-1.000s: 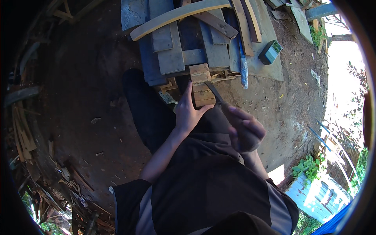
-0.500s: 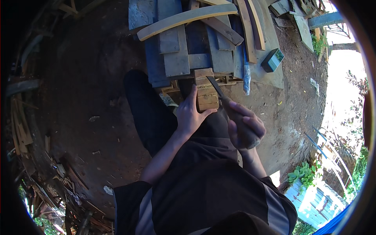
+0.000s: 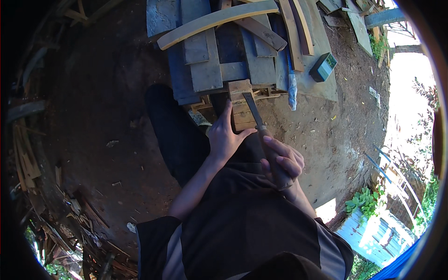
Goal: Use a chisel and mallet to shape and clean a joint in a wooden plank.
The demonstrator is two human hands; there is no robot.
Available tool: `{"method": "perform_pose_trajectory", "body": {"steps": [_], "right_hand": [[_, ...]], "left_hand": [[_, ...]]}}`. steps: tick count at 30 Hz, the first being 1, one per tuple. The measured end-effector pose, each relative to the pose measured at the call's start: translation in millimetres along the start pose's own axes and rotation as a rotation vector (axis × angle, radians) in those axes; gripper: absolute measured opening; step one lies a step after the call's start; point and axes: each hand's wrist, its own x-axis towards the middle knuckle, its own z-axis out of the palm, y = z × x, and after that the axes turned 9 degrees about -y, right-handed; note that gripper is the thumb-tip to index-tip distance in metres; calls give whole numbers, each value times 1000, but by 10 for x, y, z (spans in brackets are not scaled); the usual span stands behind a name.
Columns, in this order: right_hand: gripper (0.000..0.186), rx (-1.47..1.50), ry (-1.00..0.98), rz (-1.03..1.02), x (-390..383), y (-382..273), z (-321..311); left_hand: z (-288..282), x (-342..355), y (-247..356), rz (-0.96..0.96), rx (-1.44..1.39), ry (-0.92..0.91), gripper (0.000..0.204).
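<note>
Ground: bare earth (image 3: 102,126), scrap wood (image 3: 27,156) heaped at left.
Bench (image 3: 184,97): grey boards (image 3: 206,77), curved timber (image 3: 217,24) across them.
Wooden block (image 3: 243,120): at the bench's near edge.
Left hand (image 3: 223,140): thumb and forefinger spread against the block; other fingers hidden, grip cannot be told.
Right hand (image 3: 285,161): clenched round the handle of a chisel (image 3: 254,111), blade tip at the block.

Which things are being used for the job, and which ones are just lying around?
In use:
- wooden block, held by the left hand
- chisel-like tool, gripped in the right hand

Seemingly just lying around:
- curved wooden strip
- dark box
- plastic-wrapped item
</note>
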Motion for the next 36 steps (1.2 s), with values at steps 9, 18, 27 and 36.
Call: {"method": "perform_pose_trajectory", "body": {"steps": [9, 18, 27, 36], "right_hand": [[41, 24, -28, 25, 0, 48, -17], [46, 36, -296, 418, 170, 5, -170], [50, 434, -366, 913, 374, 352, -153], [43, -389, -101, 872, 1149, 2340, -271]], "left_hand": [[-562, 31, 634, 67, -469, 97, 86], [-608, 151, 1346, 932, -78, -279, 34], [-569, 437, 1343, 894, -408, -123, 18], [-581, 510, 1296, 882, -380, -142, 22]]}}
